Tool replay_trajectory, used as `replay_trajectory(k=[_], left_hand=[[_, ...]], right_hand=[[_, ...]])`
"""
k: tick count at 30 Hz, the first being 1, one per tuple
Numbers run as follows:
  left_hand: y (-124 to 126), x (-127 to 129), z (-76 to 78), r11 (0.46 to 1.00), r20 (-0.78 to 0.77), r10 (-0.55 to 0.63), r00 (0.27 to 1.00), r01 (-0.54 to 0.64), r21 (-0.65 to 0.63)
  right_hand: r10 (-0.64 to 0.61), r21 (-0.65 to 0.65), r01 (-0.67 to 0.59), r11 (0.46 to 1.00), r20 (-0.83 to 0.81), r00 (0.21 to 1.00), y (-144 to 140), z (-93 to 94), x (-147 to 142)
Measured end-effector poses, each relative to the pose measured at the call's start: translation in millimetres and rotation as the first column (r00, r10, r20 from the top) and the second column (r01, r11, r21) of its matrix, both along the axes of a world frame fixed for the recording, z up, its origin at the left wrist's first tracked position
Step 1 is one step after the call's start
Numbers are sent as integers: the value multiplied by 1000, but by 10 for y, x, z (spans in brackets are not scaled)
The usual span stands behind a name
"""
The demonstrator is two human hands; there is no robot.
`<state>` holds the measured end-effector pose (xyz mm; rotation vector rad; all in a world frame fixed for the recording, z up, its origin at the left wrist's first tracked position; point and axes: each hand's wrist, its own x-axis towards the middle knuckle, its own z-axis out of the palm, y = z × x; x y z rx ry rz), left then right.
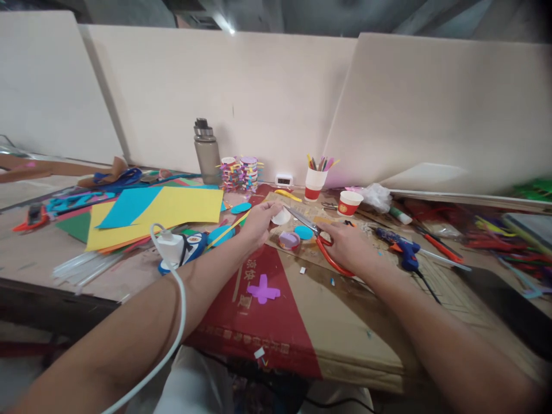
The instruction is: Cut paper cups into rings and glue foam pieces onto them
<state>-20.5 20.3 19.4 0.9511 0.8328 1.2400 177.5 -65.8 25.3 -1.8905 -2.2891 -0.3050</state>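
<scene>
While my left hand [257, 221] pinches a small white paper piece [281, 217] over the cardboard sheet [345, 322], I see its rounded edge meet the open blades of the red-handled scissors [317, 238]. My right hand [347, 244] is closed through the handles, hiding most of them. A turquoise disc [303, 232] lies just below; the piece's exact shape I cannot tell.

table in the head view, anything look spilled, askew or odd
Nothing is spilled, but the table is cluttered: paper scraps lie scattered around the purple cross cutout, and a white cable drapes over the left forearm. The left hand holds a white paper piece at the scissors in the right hand.
</scene>
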Motion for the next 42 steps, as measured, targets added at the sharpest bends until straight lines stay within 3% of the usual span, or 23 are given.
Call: replay_trajectory(k=[12, 27, 38, 42], left_hand=[[-3, 44, -5, 1000, 9, 29, 1000, -29, 7], [-20, 74, -18, 997, 38, 77, 996, -76, -28], [20, 41, 37, 996, 28, 19, 999, -17, -83], [35, 6, 40, 998, 29, -13, 999, 15, -57]], right_hand=[[37, 47, -35, 998, -39, 999, 12, 9, 34], [18, 32, -19, 999, 30, 999, -16, 21, 19], [32, 8, -32, 999, 39, 999, -11, 39, 41], [50, 26, -49, 998, -55, 997, 13, 21, 74]])
